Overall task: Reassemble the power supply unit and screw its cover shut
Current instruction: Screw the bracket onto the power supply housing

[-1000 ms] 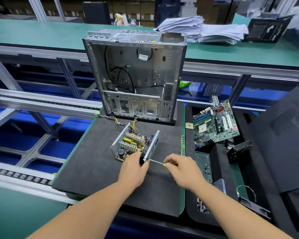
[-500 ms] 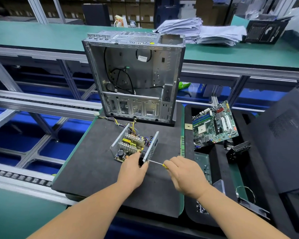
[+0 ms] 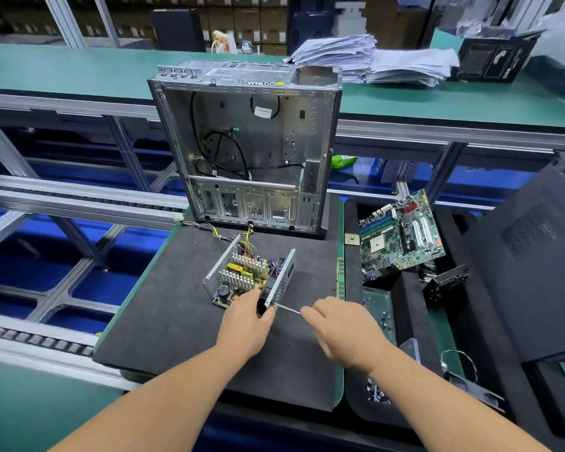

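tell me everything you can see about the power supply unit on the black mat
The power supply unit is an open metal box with its cover off, resting on the black mat before the computer case. Perforated sheet-metal walls flank a circuit board with silver finned heatsinks, a yellow part and a black capacitor. Coloured wires run from its far end. The left hand grips its near corner, and the screwdriver in the right hand meets the near wall.

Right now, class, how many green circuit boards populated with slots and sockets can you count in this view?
1: the motherboard, propped tilted in the black tray right of the mat. The power supply unit holds a smaller yellowish board; others may be hidden.
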